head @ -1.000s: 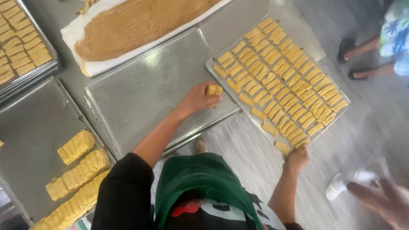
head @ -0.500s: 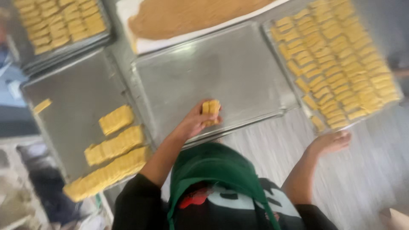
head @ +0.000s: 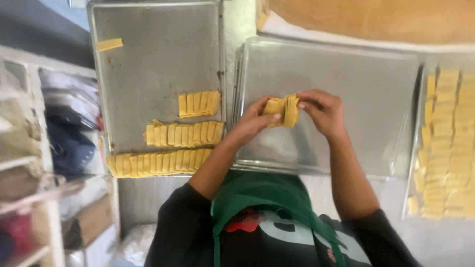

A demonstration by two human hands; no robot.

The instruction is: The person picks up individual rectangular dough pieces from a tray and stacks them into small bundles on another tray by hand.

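Hands together now on a small stack of yellow dough pieces (head: pixel 283 110).
I see the left hand (head: pixel 252 123) and right hand (head: pixel 321 111) both pinching it above the bare middle tray (head: pixel 346 84); half a second ago only the left held it. Yellow rows (head: pixel 170 134) fill the left tray (head: pixel 148 59); shelves (head: pixel 29 163) at far left, blurred.
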